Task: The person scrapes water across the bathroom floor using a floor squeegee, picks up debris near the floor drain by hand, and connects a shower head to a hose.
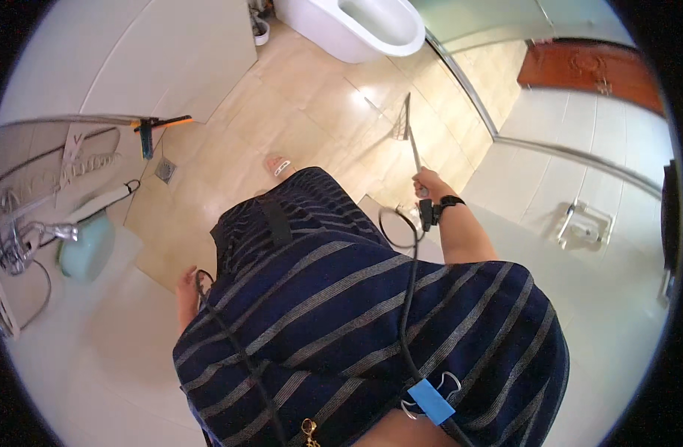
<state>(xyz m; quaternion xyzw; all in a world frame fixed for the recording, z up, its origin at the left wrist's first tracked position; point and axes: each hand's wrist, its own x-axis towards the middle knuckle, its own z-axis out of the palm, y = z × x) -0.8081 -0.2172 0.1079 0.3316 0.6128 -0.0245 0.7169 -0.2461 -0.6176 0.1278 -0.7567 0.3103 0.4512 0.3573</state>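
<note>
The squeegee-like tool (416, 153) had a slim, greyish handle and a narrow, dark head seen nearly edge-on. It sloped away from the right hand (429, 182), which gripped its near end, with the head out over the beige tiled floor (319, 104). Whether the head touched the tiles could not be told.

Bright glare on floor (326, 112), curved edges

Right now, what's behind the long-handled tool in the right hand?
Beige floor tiles show behind the long-handled tool, on both sides of it. The strip directly behind it is covered, and the right hand hides what lies behind the grip.
</note>
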